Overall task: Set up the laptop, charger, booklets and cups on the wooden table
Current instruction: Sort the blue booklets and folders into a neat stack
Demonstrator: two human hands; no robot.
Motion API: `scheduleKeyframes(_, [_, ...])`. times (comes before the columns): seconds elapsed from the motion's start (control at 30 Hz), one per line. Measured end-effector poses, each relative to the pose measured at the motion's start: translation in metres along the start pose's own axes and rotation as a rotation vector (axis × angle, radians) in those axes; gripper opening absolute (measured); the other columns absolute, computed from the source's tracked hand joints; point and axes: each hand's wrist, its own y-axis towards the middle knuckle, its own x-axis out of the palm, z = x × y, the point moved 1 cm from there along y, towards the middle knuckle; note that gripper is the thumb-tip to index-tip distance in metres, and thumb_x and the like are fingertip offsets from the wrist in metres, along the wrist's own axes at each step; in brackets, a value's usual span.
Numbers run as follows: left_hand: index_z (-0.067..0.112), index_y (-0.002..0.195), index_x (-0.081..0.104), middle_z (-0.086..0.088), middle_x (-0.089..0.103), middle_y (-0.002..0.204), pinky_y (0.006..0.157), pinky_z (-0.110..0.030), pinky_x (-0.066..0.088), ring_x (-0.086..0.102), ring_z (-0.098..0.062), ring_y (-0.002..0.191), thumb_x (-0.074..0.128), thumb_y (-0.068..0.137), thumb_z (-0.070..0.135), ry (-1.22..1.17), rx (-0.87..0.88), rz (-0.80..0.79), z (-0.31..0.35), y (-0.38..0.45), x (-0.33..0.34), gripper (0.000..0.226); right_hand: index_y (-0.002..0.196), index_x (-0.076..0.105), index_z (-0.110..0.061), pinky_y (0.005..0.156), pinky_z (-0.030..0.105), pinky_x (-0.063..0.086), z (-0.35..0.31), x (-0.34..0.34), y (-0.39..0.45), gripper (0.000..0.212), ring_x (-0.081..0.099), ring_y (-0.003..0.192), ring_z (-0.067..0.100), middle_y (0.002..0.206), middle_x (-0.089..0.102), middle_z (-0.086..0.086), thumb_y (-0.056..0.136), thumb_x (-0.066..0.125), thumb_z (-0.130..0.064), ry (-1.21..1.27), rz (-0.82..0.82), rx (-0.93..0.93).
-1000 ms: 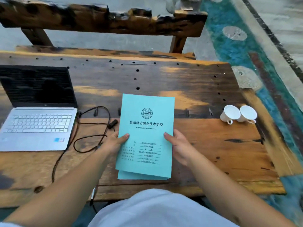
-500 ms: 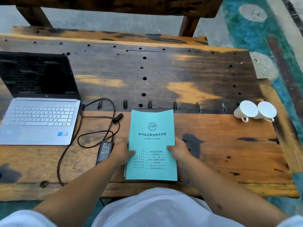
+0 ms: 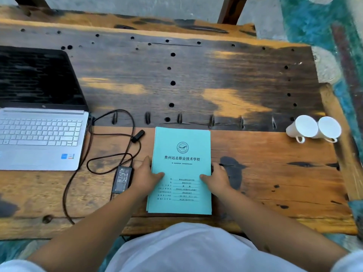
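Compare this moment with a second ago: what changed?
The booklets were pulled nearer the table's front edge and squared into a neater stack; left hand and right hand kept holding their sides. Laptop, charger and cups stayed put.

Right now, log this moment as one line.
booklets flat on wooden table | left hand and right hand holding sides | laptop open | cups tipped

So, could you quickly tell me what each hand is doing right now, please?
Left hand: holds the left edge of the teal booklets, thumb on the cover.
Right hand: holds their right edge, thumb on the cover.
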Motion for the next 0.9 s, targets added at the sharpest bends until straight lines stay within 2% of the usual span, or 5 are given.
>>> scheduleKeyframes(0.17, [0.011, 0.118, 0.055, -0.009, 0.068, 0.112, 0.083, -0.049, 0.058, 0.071, -0.028, 0.089, 0.077, 0.082, 0.026, -0.343, -0.234, 0.008, 0.018, 0.012, 0.001, 0.046, 0.119, 0.055, -0.017, 0.09, 0.047, 0.055, 0.0, -0.001, 0.011, 0.042, 0.064, 0.104, 0.026, 0.122, 0.063, 0.005, 0.083, 0.074, -0.024, 0.213, -0.012, 0.081])
scheduleKeyframes(0.33, [0.024, 0.109, 0.056, -0.008, 0.071, 0.107, 0.074, -0.053, 0.06, 0.073, -0.031, 0.086, 0.07, 0.086, 0.007, -0.491, -0.161, -0.094, 0.045, 0.003, 0.014, 0.032, 0.126, 0.05, -0.019, 0.095, 0.049, 0.052, 0.007, -0.003, 0.018, 0.052, 0.063, 0.109, 0.028, 0.123, 0.063, 0.003, 0.081, 0.078, -0.023, 0.341, -0.054, 0.087])
scheduleKeyframes(0.53, [0.016, 0.117, 0.053, -0.016, 0.071, 0.113, 0.082, -0.057, 0.056, 0.07, -0.039, 0.097, 0.063, 0.089, -0.003, -0.593, 0.011, -0.376, 0.047, -0.031, -0.015, 0.035, 0.121, 0.05, -0.016, 0.064, 0.021, 0.053, 0.007, -0.023, 0.011, 0.052, 0.068, 0.094, 0.013, 0.117, 0.066, 0.001, 0.08, 0.081, -0.02, 0.613, -0.157, 0.003])
scheduleKeyframes(0.67, [0.008, 0.119, 0.05, -0.021, 0.067, 0.118, 0.086, -0.052, 0.056, 0.066, -0.04, 0.102, 0.07, 0.08, -0.005, -0.645, 0.085, -0.486, 0.045, -0.054, -0.033, 0.045, 0.13, 0.053, -0.009, 0.087, 0.04, 0.056, 0.001, -0.04, -0.003, 0.059, 0.068, 0.108, 0.029, 0.121, 0.07, 0.012, 0.075, 0.076, -0.007, 0.761, -0.483, -0.115])
scheduleKeyframes(0.9, [0.005, 0.128, 0.049, -0.008, 0.064, 0.121, 0.091, -0.03, 0.055, 0.064, -0.016, 0.109, 0.056, 0.088, -0.016, -0.449, 0.32, -0.209, 0.041, -0.073, -0.052, 0.046, 0.102, 0.067, -0.02, 0.077, 0.023, 0.057, -0.009, -0.063, -0.041, 0.038, 0.072, 0.093, 0.006, 0.101, 0.075, -0.008, 0.078, 0.074, 0.008, 0.547, -0.236, -0.453])
